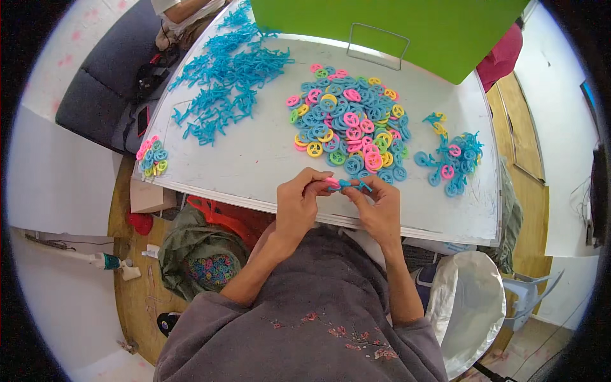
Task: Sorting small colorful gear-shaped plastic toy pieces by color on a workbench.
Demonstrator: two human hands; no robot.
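Over the table's near edge, my left hand [294, 207] pinches a small pink plastic wheel [332, 183]. Close against it, my right hand [380, 209] grips a blue branching plastic piece [364, 186] between thumb and fingers. The two parts meet between my fingertips; whether they are joined I cannot tell. Just beyond my hands lies a big pile of spoked wheels [354, 164] in blue, pink, yellow and green. Farther left spreads a heap of blue branching pieces [223, 102]. To the right is a smaller cluster of blue pieces with wheels on them [455, 162].
The white table [254, 159] also carries a few wheels [153, 156] at its left corner. A green board [394, 25] stands at the back. Below are a sack of small coloured parts [175, 251] and a silvery bag [468, 305]. Other people sit at the far side.
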